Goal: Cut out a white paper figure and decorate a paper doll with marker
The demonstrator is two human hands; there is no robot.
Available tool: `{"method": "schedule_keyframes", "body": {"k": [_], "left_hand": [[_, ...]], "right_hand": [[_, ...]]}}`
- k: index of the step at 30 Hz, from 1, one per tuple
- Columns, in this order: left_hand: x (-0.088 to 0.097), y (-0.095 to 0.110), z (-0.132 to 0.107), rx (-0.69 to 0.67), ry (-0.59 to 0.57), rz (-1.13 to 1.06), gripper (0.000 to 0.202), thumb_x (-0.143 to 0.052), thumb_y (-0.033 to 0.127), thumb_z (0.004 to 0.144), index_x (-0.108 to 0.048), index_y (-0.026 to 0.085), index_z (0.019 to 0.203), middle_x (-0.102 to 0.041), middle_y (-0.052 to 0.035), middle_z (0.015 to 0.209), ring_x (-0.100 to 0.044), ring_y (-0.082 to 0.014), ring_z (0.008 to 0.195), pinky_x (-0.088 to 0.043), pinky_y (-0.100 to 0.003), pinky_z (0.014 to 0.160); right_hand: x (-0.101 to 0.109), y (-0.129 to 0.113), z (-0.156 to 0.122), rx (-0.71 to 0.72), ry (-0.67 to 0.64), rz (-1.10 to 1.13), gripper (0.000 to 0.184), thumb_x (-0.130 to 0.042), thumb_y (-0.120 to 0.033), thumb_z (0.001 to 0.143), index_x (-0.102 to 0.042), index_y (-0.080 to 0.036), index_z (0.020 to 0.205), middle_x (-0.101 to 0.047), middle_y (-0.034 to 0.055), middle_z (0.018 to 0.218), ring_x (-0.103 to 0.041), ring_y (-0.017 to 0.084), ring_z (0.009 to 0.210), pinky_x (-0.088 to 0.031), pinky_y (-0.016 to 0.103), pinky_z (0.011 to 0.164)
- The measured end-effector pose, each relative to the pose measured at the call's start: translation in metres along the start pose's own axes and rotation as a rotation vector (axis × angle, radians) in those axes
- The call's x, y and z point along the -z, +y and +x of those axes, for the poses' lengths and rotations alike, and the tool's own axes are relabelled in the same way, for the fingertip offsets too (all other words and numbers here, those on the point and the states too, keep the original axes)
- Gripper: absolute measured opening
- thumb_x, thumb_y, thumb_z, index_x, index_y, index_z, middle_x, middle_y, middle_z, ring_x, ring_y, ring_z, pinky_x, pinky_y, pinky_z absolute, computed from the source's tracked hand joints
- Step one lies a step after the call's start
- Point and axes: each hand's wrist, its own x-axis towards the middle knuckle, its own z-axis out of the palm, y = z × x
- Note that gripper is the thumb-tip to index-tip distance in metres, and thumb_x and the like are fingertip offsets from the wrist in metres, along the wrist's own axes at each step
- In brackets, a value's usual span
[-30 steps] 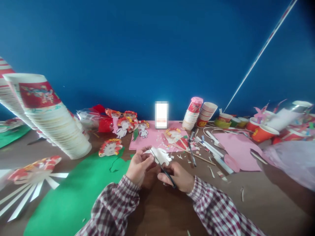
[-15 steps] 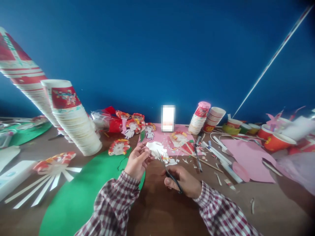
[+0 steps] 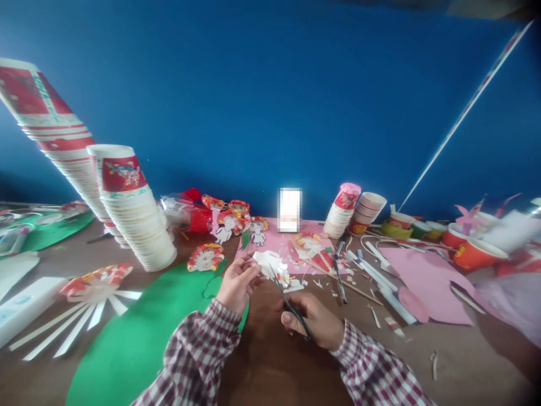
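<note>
My left hand (image 3: 237, 282) pinches the left side of a small white paper piece (image 3: 267, 263) with a ragged right edge, held a little above the table. In my right hand (image 3: 316, 320) are dark-handled scissors (image 3: 296, 316), their blades pointing up and to the left. The blade tips are at the paper's right part; whether they are biting into it I cannot tell. White paper scraps (image 3: 295, 286) lie just beyond the scissors. A pink sheet (image 3: 274, 234) lies behind the paper, and a green sheet (image 3: 139, 332) spreads under my left forearm.
Tall stacks of paper cups (image 3: 137, 225) lean at the left. Shorter cup stacks (image 3: 337, 217) stand behind the pink sheet. Paper-cup cutouts (image 3: 205, 258) lie near my left hand. A black pen (image 3: 340, 279), a thin stick (image 3: 359, 286) and another pink sheet (image 3: 418, 276) are on the right.
The view has tilted slightly, so most things sit a bit lower. Both hands keep their hold on the paper and scissors; the scissors have shifted only slightly.
</note>
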Motion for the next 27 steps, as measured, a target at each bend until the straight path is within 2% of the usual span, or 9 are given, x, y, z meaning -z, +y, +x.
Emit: {"method": "schedule_keyframes", "body": {"k": [12,27], "left_hand": [[-0.01,-0.01,-0.01,0.044,0.014,0.042,0.04,-0.076,0.017,0.057,-0.054,0.016,0.09,-0.055,0.0046,0.069,-0.058,-0.0072,0.06,-0.05,-0.018,0.056],[-0.008,-0.011,-0.009,0.056,0.015,0.034,0.039,-0.077,0.018,0.057,-0.055,0.016,0.088,-0.057,0.0039,0.071,-0.059,-0.0069,0.061,-0.05,-0.017,0.056]], "right_hand": [[-0.001,0.001,0.002,0.043,0.081,-0.055,0.045,-0.064,-0.055,0.071,-0.057,-0.013,0.085,-0.05,-0.0009,0.063,-0.049,0.01,0.056,-0.043,0.021,0.053],[-0.001,0.0,0.001,0.045,0.09,-0.062,0.044,-0.064,-0.054,0.071,-0.057,-0.013,0.086,-0.049,-0.0016,0.063,-0.046,0.009,0.053,-0.042,0.02,0.05]]}}
